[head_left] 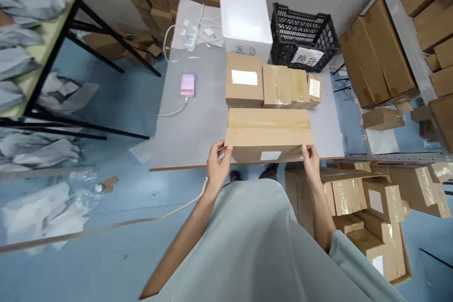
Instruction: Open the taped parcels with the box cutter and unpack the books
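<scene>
A long taped cardboard box lies at the front edge of the grey table, with a small white label on the side facing me. My left hand grips its left front corner, thumb on the near side and fingers round the end. At the right front corner, my right hand holds the box with the thumb against the near side; its other fingers are partly hidden. Just behind the box stands a row of smaller boxes: a labelled one, two taped ones and a narrow one.
A white bin and a black crate stand at the table's back. A blurred-out device with a cable lies left. A large carton of boxes is at my right, beside shelving. Grey parcels cover the left table.
</scene>
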### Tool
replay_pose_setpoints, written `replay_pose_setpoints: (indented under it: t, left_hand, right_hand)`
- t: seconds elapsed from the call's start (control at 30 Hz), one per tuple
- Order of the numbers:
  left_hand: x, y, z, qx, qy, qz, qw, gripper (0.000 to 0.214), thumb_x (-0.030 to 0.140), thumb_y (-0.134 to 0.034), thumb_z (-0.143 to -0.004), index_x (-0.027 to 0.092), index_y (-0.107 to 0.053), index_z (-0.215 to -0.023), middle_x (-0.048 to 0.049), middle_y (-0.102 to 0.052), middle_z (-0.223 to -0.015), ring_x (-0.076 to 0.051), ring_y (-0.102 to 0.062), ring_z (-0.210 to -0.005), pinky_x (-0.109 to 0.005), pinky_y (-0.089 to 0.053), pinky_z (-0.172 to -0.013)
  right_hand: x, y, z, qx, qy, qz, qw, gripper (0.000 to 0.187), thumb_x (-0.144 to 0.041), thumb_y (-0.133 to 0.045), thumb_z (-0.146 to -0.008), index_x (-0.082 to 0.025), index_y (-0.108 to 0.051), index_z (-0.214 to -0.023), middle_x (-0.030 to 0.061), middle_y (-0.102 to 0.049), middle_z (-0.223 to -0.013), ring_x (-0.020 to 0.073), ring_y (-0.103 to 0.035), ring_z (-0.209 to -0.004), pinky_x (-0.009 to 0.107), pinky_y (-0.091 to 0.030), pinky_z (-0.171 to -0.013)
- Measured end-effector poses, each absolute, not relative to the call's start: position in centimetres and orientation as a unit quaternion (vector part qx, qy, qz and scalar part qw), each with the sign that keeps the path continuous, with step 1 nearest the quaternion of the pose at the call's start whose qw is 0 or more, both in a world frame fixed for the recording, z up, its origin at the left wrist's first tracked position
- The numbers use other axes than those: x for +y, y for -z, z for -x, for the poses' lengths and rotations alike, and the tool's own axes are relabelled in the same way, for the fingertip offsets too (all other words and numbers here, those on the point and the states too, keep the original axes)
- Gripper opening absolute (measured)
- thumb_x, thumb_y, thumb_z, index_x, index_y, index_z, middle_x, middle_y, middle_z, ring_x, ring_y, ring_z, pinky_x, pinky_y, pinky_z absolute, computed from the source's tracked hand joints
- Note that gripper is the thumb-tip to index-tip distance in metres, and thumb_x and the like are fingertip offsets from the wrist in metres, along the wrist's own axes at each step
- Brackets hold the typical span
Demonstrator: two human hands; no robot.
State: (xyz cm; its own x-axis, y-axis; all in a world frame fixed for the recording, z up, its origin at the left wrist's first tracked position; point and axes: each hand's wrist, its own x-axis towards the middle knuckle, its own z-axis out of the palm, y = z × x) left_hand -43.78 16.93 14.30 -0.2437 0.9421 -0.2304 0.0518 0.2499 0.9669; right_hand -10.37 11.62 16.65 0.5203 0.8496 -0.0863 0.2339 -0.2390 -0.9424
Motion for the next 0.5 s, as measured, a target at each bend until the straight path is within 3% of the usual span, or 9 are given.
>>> replay_pose_setpoints:
  t: [0.13,0.27,0.37,0.5]
  left_hand:
    - [15.2,-13.5,49.3,0.650,-0.479,-0.400,0.434,0.032,0.044,-0.083,-0.103,0.027,-0.074,-0.129,-0.0120,-0.076,-0.141,-0.029,-0.079,-0.122,-0.039,-0.069,-0.098]
    - [17.3,-12.3,51.4,0.670,-0.453,-0.430,0.402,0.038,0.036,-0.087,-0.100,0.025,-0.077,-0.135,-0.0126,-0.072,-0.139,-0.030,-0.077,-0.125,-0.043,-0.064,-0.113]
    - [21.5,-10.7,51.4,0.668,-0.445,-0.431,0.412,0.043,0.027,-0.084,-0.099,0.022,-0.076,-0.141,-0.0141,-0.073,-0.140,-0.031,-0.074,-0.133,-0.046,-0.058,-0.124]
    - [27.1,-8.1,50.6,0.650,-0.455,-0.423,0.438,0.054,0.020,-0.084,-0.091,0.021,-0.075,-0.144,-0.0146,-0.073,-0.149,-0.033,-0.070,-0.142,-0.046,-0.054,-0.128]
  right_hand:
    - [12.3,-15.9,15.8,-0.380,-0.378,0.676,0.506,0.070,-0.077,-0.079,-0.095,-0.024,-0.074,-0.141,0.0143,-0.080,-0.150,0.0353,-0.068,-0.151,0.057,-0.051,-0.136]
    - [15.0,-14.5,17.7,-0.389,-0.419,0.657,0.491,0.078,-0.075,-0.080,-0.096,-0.024,-0.068,-0.154,0.0142,-0.072,-0.165,0.0346,-0.062,-0.160,0.056,-0.042,-0.142]
    - [18.4,-12.9,17.4,-0.396,-0.423,0.669,0.466,0.075,-0.070,-0.082,-0.097,-0.023,-0.069,-0.153,0.0145,-0.074,-0.163,0.0330,-0.064,-0.157,0.053,-0.043,-0.142]
    - [22.9,-10.5,16.0,-0.410,-0.413,0.684,0.440,0.056,-0.058,-0.080,-0.100,-0.021,-0.074,-0.140,0.0133,-0.079,-0.154,0.0291,-0.071,-0.144,0.049,-0.047,-0.138]
